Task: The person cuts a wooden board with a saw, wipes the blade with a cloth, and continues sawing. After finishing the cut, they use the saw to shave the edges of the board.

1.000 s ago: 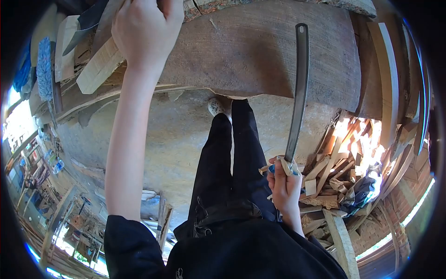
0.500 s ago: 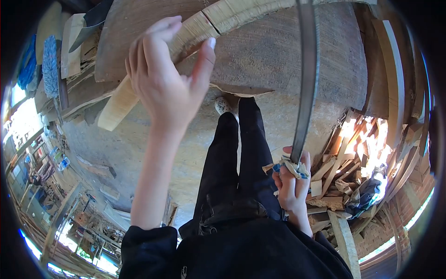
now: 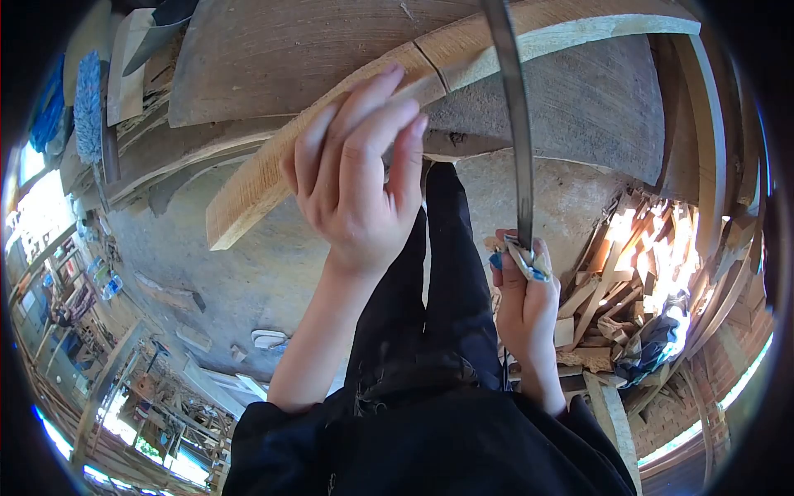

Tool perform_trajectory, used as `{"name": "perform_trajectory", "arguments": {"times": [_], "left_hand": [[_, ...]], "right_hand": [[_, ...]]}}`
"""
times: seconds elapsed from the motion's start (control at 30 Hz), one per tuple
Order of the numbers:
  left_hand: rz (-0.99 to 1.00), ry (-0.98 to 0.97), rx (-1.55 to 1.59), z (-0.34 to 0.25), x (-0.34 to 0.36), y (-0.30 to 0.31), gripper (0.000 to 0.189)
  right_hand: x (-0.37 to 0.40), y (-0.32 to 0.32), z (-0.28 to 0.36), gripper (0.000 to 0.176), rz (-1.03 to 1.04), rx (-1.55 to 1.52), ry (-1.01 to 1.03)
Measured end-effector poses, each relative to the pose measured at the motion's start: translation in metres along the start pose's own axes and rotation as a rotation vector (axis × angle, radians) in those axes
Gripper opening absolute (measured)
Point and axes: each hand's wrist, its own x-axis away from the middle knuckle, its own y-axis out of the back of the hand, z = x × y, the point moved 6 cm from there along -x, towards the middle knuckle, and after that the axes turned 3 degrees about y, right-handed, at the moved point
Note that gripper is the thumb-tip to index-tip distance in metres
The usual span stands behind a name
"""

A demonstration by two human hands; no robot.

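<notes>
Across the desk's (image 3: pixel 273 58) near edge lies a curved wood strip (image 3: pixel 248 194), its left end overhanging. Left hand (image 3: pixel 360 186) open, fingers stretched over the strip, not clamped. Right hand (image 3: pixel 525 306) closed round cloth-wrapped handle (image 3: pixel 523 258) of long blade (image 3: pixel 517 124), which crosses the strip.

The curved strip (image 3: pixel 256 178) was pale bare wood, rough-sawn and matt. The long blade (image 3: pixel 519 149) was dull grey metal, smooth, its handle bound in frayed white-and-blue cloth (image 3: pixel 529 263). The tabletop (image 3: pixel 273 58) was weathered brown wood, scratched and dusty.
</notes>
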Motion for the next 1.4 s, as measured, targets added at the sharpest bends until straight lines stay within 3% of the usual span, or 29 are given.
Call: {"name": "perform_trajectory", "arguments": {"times": [0.17, 0.27, 0.47, 0.7, 0.73, 0.93, 1.13, 1.23, 1.37, 1.4], "left_hand": [[0.001, 0.001, -0.038, 0.000, -0.011, -0.001, 0.024], [0.069, 0.010, -0.028, 0.000, -0.022, 0.002, 0.025], [-0.004, -0.033, -0.042, 0.005, -0.016, -0.002, 0.024], [0.037, -0.072, -0.107, -0.004, -0.017, 0.000, 0.027], [0.032, -0.072, -0.114, -0.004, -0.016, 0.000, 0.027], [-0.068, -0.069, -0.086, 0.002, -0.012, -0.003, 0.023], [-0.001, 0.006, 0.044, 0.000, -0.015, 0.001, 0.015], [0.131, 0.202, 0.128, 0.004, -0.029, -0.002, 0.010], [0.173, 0.132, -0.285, 0.012, -0.038, -0.025, 0.022], [0.163, 0.093, -0.247, 0.010, -0.040, -0.027, 0.024]], "right_hand": [[-0.001, 0.002, 0.001, 0.020, 0.016, -0.010, 0.066], [0.004, 0.005, 0.000, 0.017, -0.177, -0.174, 0.070], [0.007, 0.004, -0.008, 0.011, -0.122, -0.084, 0.029], [0.000, -0.004, 0.005, 0.010, -0.004, 0.066, 0.165], [-0.001, -0.005, 0.006, 0.012, -0.043, 0.103, 0.247], [-0.001, -0.002, 0.003, 0.017, -0.063, 0.200, 0.256], [0.009, 0.002, -0.008, 0.016, -0.035, 0.229, 0.241], [0.020, 0.001, -0.016, 0.015, -0.007, 0.250, 0.201], [0.027, 0.002, -0.026, 0.013, 0.011, 0.240, 0.145], [0.026, 0.002, -0.028, 0.013, 0.023, 0.252, 0.129]]}}
